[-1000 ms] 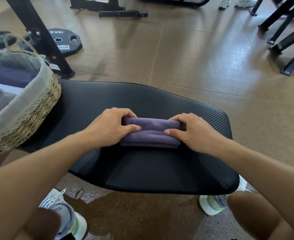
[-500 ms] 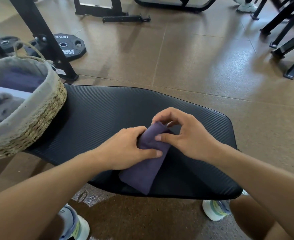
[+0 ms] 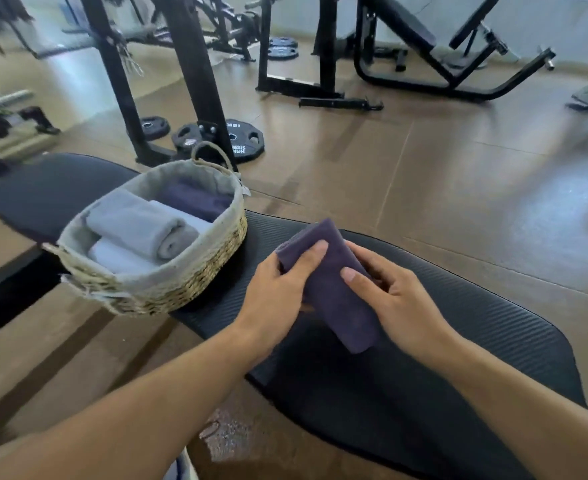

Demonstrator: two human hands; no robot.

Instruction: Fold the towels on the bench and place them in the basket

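The left hand [image 3: 278,289] grips the folded purple towel [image 3: 334,285] from its left side, thumb laid across the top face and fingers curled underneath. The right hand [image 3: 389,296] grips the same towel from its right side, thumb pressed on the top face. The towel lies between the two hands as a narrow folded bundle, its far end pointing away from the person and its near end projecting past both palms. It is held above the black bench pad [image 3: 459,341], over the middle of the pad. The woven basket [image 3: 168,289] with a grey cloth liner stands on the left end of the pad, near the left hand but apart from it. Inside it lie rolled grey towels [image 3: 140,226] and one dark purple towel [image 3: 195,199]. Weight plates [image 3: 240,140] rest on the floor beyond the basket.
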